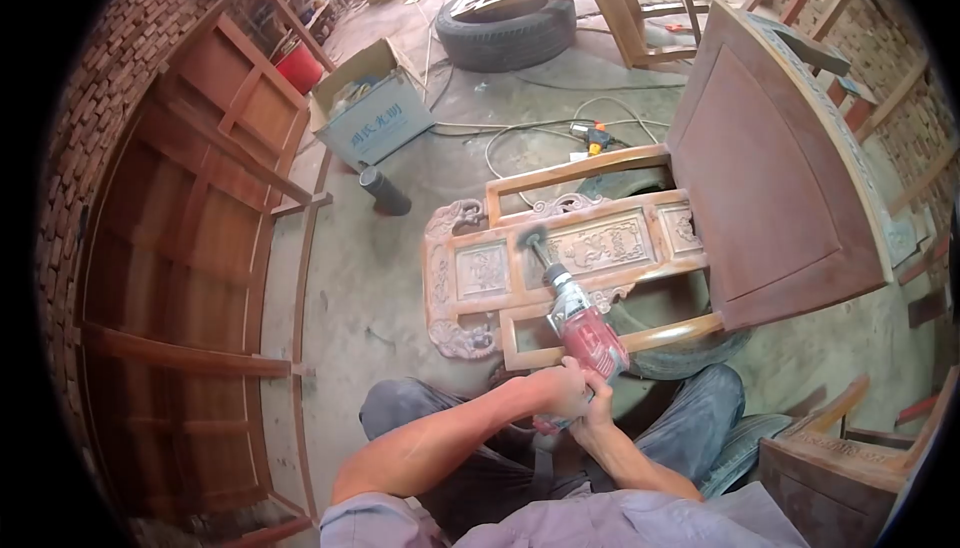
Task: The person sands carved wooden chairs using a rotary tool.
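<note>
A red cordless-looking power drill (592,340) is gripped at its handle and rear by both hands. My left hand (562,388) is closed round it from the left, and my right hand (597,406) wraps it from the right. A dark round brush (533,239) on the drill's shaft meets the carved wooden chair back (480,270), close to its middle rail. The chair lies with its back flat, and its wide seat panel (770,178) stands up at the right. The lower parts of the drill are partly hidden by my hands.
A tyre (690,356) lies beneath the chair. Beyond are a dark cylinder (384,191), a cardboard box (375,118), a cable (497,148), an orange-and-black tool (597,138) and another tyre (510,36) bearing a wooden frame. Wooden panels (190,248) line the left; a carved piece (840,453) stands right.
</note>
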